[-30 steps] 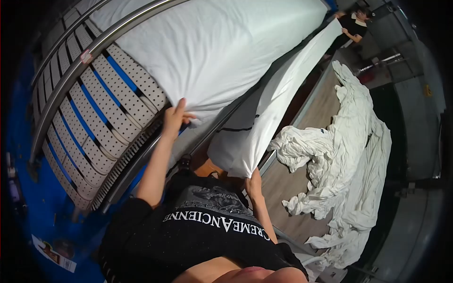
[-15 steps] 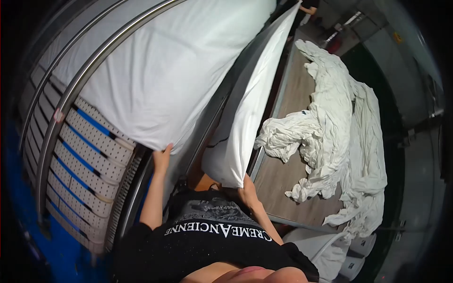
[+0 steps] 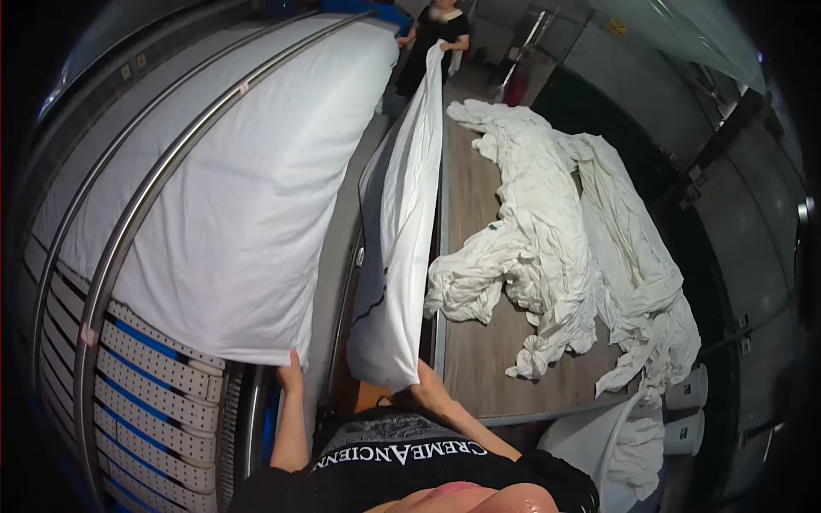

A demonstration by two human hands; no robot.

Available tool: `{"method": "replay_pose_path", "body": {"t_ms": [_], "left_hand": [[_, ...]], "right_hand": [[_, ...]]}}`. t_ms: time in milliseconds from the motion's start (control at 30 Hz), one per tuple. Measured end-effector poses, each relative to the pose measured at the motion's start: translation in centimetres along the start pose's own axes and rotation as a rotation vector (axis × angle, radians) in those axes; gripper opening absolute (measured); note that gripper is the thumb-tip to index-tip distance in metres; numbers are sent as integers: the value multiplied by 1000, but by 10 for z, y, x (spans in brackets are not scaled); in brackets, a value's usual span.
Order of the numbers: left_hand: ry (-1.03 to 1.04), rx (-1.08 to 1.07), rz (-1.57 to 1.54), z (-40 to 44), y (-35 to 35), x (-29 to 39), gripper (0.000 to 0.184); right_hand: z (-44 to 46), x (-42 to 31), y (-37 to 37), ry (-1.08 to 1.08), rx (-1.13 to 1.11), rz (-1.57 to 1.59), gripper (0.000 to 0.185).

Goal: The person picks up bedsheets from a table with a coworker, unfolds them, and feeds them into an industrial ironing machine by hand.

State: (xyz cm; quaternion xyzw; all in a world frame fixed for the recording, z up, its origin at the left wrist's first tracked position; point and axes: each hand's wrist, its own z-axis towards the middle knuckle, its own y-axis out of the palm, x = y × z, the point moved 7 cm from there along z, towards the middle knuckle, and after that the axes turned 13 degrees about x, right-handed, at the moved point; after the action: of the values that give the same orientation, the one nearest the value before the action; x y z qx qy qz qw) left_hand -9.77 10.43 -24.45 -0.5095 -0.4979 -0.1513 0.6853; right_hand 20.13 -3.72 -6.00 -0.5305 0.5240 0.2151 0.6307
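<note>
A white sheet lies spread over the machine's perforated belts, under the metal rails. My left hand pinches its near right corner at the belt's edge. Beside it, a second white sheet hangs stretched lengthwise between the machine and the table. My right hand is closed on the near end of that hanging sheet. A co-worker in dark clothes holds its far end. My fingertips are partly hidden by the cloth.
Crumpled white cloths lie on a wooden table at the right, trailing over its edge. Curved metal rails cross the machine. White buckets and a pale bin stand at the lower right.
The spread sheet has travelled toward me and covers more of the belts, with my left hand still at its corner. The view has turned, and the co-worker shows more fully.
</note>
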Motion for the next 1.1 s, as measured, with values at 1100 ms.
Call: {"method": "replay_pose_path", "body": {"t_ms": [1100], "left_hand": [[-60, -209, -234, -52, -3, 9, 28]], "right_hand": [[66, 52, -29, 251, 114, 435, 23]]}}
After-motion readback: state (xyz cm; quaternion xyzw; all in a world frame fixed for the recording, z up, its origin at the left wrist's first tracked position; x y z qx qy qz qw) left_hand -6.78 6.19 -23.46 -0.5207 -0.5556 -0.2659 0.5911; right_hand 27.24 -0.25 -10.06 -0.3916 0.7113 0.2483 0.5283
